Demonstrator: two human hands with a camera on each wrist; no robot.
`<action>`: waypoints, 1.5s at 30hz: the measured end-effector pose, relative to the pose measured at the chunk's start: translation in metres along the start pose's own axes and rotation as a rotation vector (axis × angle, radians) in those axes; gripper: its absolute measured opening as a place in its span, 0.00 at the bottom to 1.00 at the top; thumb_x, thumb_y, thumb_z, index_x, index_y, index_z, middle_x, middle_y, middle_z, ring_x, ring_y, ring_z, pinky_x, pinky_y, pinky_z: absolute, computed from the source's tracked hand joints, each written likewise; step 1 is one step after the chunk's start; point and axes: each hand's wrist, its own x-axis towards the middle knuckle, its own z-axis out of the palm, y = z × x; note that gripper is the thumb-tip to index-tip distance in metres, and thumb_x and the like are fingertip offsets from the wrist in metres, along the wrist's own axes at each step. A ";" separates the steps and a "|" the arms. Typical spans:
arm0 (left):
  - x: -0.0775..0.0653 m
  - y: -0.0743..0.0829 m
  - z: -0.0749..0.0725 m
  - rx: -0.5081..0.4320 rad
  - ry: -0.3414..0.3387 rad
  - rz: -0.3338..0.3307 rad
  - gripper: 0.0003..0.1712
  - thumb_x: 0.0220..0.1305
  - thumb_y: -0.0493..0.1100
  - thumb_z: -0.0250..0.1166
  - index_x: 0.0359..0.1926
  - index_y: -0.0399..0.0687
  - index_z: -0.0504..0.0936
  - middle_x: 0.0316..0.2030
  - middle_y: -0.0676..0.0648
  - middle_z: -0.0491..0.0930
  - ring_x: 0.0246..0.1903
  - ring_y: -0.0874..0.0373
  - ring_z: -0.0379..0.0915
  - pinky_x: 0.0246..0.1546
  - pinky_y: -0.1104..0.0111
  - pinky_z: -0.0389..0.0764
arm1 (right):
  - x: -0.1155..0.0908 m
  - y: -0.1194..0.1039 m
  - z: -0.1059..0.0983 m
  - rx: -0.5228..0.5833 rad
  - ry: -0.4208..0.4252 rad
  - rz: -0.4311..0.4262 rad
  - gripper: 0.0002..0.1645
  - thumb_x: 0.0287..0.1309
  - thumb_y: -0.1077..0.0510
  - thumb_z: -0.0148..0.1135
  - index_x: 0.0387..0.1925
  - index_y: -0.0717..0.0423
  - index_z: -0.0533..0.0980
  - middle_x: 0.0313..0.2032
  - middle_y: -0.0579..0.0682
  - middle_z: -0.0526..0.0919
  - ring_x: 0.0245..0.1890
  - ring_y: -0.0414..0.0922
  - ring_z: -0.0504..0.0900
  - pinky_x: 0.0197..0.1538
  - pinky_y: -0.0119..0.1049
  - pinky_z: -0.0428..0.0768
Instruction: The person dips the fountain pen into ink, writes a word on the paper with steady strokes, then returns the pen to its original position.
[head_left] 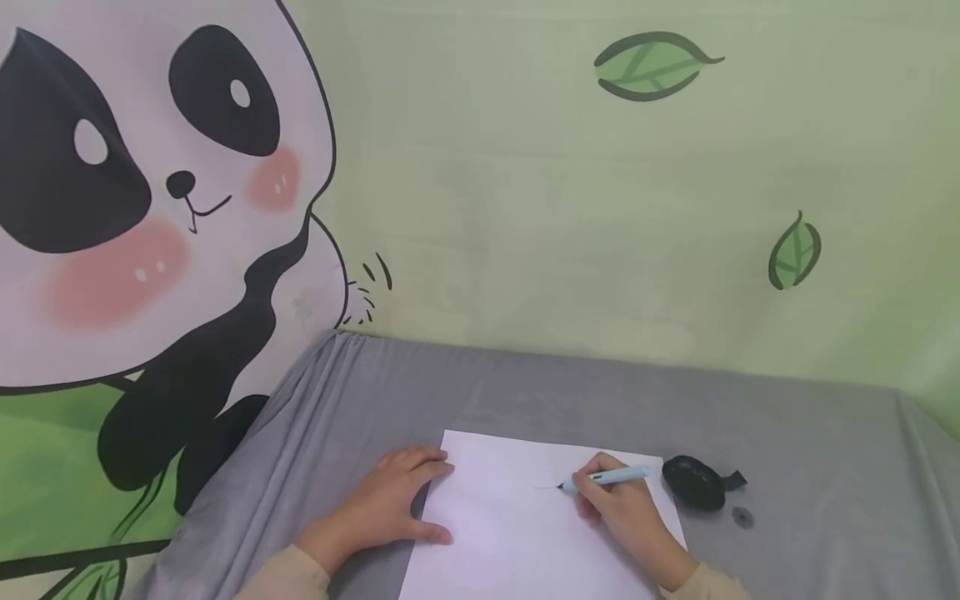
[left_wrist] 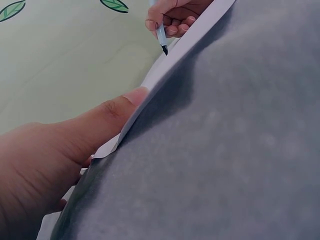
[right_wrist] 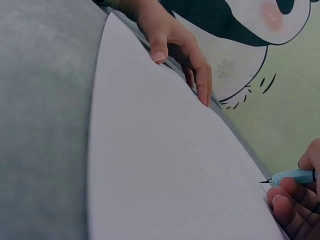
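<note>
A sheet of white paper (head_left: 495,542) lies on the grey cloth. My right hand (head_left: 618,508) grips a light blue pen (head_left: 622,474), its dark tip at the paper in the upper part of the sheet. A thin, faint line (head_left: 545,487) runs left from that tip. At the sheet's left edge rests my left hand (head_left: 382,504), thumb and fingers spread over the margin. The left wrist view shows its thumb (left_wrist: 107,117) along the paper's edge. In the right wrist view the pen (right_wrist: 295,176) sits between thumb and fingers.
Right of the sheet, by its upper corner, lies a black, shiny oval object (head_left: 693,483) with a short flat tab. A small dark grey round piece (head_left: 742,517) is beside it. Grey cloth (head_left: 810,467) covers the table, and a printed panda backdrop (head_left: 480,167) hangs behind.
</note>
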 end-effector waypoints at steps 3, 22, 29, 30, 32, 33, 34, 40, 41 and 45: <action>0.001 0.001 0.000 -0.010 -0.006 -0.010 0.47 0.41 0.71 0.71 0.58 0.48 0.76 0.60 0.46 0.74 0.62 0.47 0.68 0.63 0.48 0.66 | 0.002 0.001 -0.003 -0.002 -0.028 -0.026 0.08 0.60 0.63 0.60 0.31 0.66 0.73 0.18 0.53 0.79 0.15 0.36 0.75 0.21 0.27 0.77; 0.001 0.003 -0.001 -0.007 -0.007 -0.017 0.47 0.41 0.70 0.71 0.58 0.48 0.76 0.60 0.46 0.74 0.61 0.47 0.68 0.62 0.48 0.68 | -0.003 0.000 -0.005 0.009 -0.013 0.008 0.07 0.59 0.65 0.60 0.30 0.66 0.73 0.18 0.53 0.79 0.16 0.37 0.75 0.21 0.27 0.77; 0.002 0.002 0.000 -0.009 -0.017 -0.028 0.47 0.40 0.69 0.72 0.58 0.48 0.76 0.60 0.46 0.74 0.62 0.47 0.68 0.62 0.49 0.68 | -0.006 0.001 -0.007 0.029 0.016 0.023 0.06 0.58 0.65 0.61 0.29 0.66 0.73 0.17 0.52 0.78 0.15 0.38 0.74 0.20 0.27 0.76; 0.002 0.002 0.000 -0.010 -0.018 -0.029 0.47 0.40 0.69 0.72 0.58 0.48 0.76 0.60 0.46 0.73 0.62 0.47 0.68 0.63 0.49 0.68 | -0.006 0.001 -0.007 0.032 0.019 0.024 0.06 0.58 0.66 0.61 0.29 0.66 0.73 0.17 0.52 0.78 0.14 0.38 0.74 0.20 0.27 0.76; 0.002 0.002 0.000 -0.014 -0.022 -0.034 0.47 0.40 0.69 0.72 0.58 0.48 0.76 0.60 0.46 0.73 0.62 0.46 0.68 0.63 0.49 0.67 | -0.006 0.002 -0.008 0.031 0.023 0.027 0.07 0.58 0.65 0.61 0.29 0.66 0.73 0.17 0.52 0.78 0.14 0.38 0.74 0.20 0.27 0.76; 0.002 0.002 0.000 -0.017 -0.024 -0.036 0.47 0.40 0.69 0.72 0.58 0.48 0.76 0.61 0.46 0.73 0.62 0.46 0.68 0.63 0.49 0.67 | -0.006 0.003 -0.008 0.030 0.024 0.027 0.07 0.58 0.65 0.61 0.29 0.66 0.73 0.17 0.52 0.78 0.14 0.38 0.74 0.20 0.27 0.76; 0.002 0.002 -0.001 -0.021 -0.028 -0.039 0.47 0.40 0.69 0.72 0.59 0.48 0.76 0.61 0.46 0.73 0.62 0.46 0.68 0.63 0.48 0.67 | -0.006 0.003 -0.009 0.030 0.026 0.027 0.07 0.57 0.65 0.61 0.28 0.66 0.73 0.17 0.52 0.78 0.14 0.38 0.74 0.19 0.27 0.76; 0.002 0.001 -0.001 -0.030 -0.036 -0.045 0.47 0.41 0.70 0.72 0.59 0.48 0.75 0.61 0.46 0.73 0.63 0.46 0.67 0.63 0.48 0.67 | -0.008 0.004 -0.011 0.016 0.037 0.026 0.07 0.57 0.65 0.61 0.28 0.66 0.73 0.16 0.52 0.78 0.14 0.38 0.74 0.19 0.28 0.76; 0.002 0.001 -0.001 -0.029 -0.035 -0.044 0.47 0.41 0.70 0.72 0.59 0.49 0.75 0.61 0.46 0.73 0.63 0.46 0.67 0.63 0.48 0.67 | -0.008 0.004 -0.011 0.011 0.038 0.030 0.07 0.57 0.65 0.61 0.27 0.66 0.73 0.16 0.52 0.78 0.14 0.38 0.73 0.19 0.28 0.76; 0.002 0.001 0.000 -0.024 -0.031 -0.042 0.48 0.41 0.70 0.71 0.59 0.49 0.75 0.61 0.46 0.73 0.63 0.47 0.67 0.63 0.48 0.67 | -0.011 0.002 -0.013 -0.015 0.042 0.037 0.07 0.57 0.65 0.61 0.27 0.65 0.73 0.15 0.51 0.78 0.13 0.38 0.73 0.19 0.28 0.76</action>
